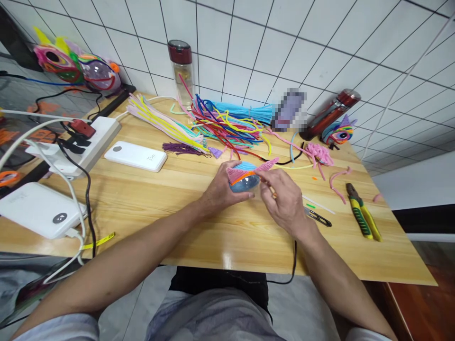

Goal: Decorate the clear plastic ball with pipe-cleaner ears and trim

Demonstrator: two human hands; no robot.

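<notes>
My left hand (pixel 222 189) is wrapped round the left side of a clear plastic ball (pixel 249 182), its thumb along the bottom. Blue pipe cleaner covers the ball's top, with an orange strip (pixel 246 176) below it. Two pink pipe-cleaner ears (pixel 267 165) stick out at either side. My right hand (pixel 284 196) is closed against the ball's right side, beneath the right ear. Its curled fingers hide what they pinch; a bit of orange shows between them. Small black thread snips (pixel 318 217) lie just right of that hand.
Behind the ball lie bundles of pipe cleaners (pixel 227 123). Green-yellow pliers (pixel 362 213) and a finished-looking decorated ball (pixel 339 132) are on the right. White power banks (pixel 135 156), a power strip (pixel 95 142) and cables occupy the left. A glass bottle (pixel 181 71) and red flask (pixel 330 111) stand near the wall.
</notes>
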